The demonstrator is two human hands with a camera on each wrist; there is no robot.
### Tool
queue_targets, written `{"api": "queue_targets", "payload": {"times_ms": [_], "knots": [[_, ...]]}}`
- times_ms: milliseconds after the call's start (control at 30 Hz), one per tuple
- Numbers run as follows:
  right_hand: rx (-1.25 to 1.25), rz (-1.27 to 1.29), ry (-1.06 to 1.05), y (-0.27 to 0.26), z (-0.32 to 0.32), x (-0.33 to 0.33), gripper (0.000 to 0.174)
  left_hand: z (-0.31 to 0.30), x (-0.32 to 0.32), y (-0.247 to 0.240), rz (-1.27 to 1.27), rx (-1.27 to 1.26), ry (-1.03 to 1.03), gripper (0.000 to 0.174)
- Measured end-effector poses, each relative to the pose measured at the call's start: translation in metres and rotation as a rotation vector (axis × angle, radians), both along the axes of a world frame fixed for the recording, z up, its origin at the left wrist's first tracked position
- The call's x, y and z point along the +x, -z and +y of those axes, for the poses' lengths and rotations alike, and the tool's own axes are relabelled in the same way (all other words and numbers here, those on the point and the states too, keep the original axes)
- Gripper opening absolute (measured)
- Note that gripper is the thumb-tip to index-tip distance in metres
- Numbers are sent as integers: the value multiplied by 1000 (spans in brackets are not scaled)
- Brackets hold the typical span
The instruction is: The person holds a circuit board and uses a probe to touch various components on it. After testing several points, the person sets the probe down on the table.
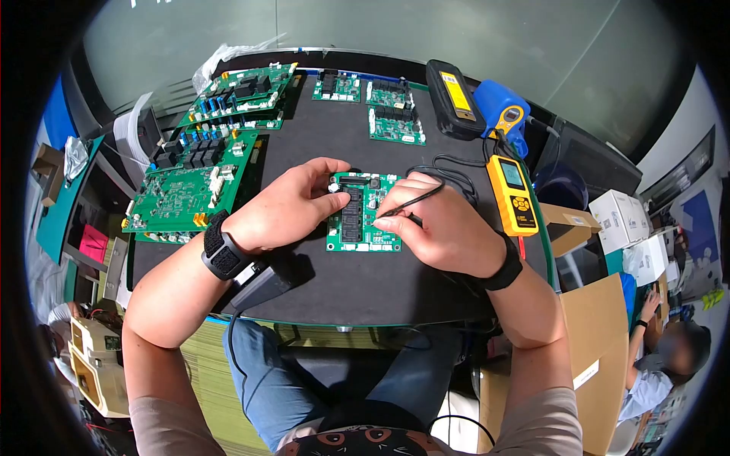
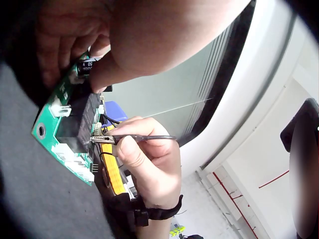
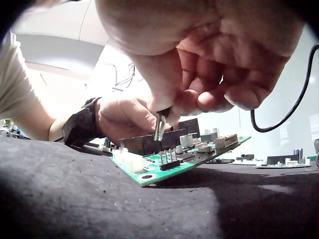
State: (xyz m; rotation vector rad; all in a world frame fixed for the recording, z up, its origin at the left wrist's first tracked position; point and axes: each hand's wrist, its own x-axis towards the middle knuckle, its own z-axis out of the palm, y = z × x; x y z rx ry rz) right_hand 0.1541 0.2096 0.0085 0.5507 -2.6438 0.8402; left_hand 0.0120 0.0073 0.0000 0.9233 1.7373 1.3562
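A green circuit board (image 1: pixel 333 237) with a row of black relays lies before me on the dark mat, one side tilted up in the right wrist view. My left hand (image 1: pixel 285 205) grips it at the upper left, the thumb pressing on a black relay (image 2: pixel 75 122). Between right thumb and fingers, my right hand (image 1: pixel 449 232) pinches a small metal alligator clip (image 3: pixel 160 127) on a black lead (image 1: pixel 423 197). The clip's jaws point down, close over the board's components beside the relays, near a row of pins (image 3: pixel 169 163).
Larger green boards (image 1: pixel 175 194) are stacked at the left; several small boards (image 1: pixel 397 125) lie at the back. To the right are a yellow tester (image 1: pixel 513 194), black case (image 1: pixel 455 99) and blue device (image 1: pixel 503 114). A black adapter (image 1: pixel 272 281) lies near the front edge.
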Motion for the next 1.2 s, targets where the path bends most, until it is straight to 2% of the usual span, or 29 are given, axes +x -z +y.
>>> {"api": "queue_targets", "payload": {"times_ms": [300,500,600,800,867,1200], "knots": [[-48,48,49,0,0,0,8,0,1,-3,25,-10,5,42],[-20,19,4,-3,-3,1,10,0,1,-1,49,-16,7,41],[51,36,-70,-5,-5,2,5,-1,2,-4,79,-21,19,41],[27,30,-88,3,-4,1,5,0,1,-1,72,-45,15,40],[-7,-80,-39,1,-6,2,7,0,-1,1,80,-59,13,40],[-86,-68,-48,8,-5,-2,10,0,1,-3,122,-106,18,39]]}}
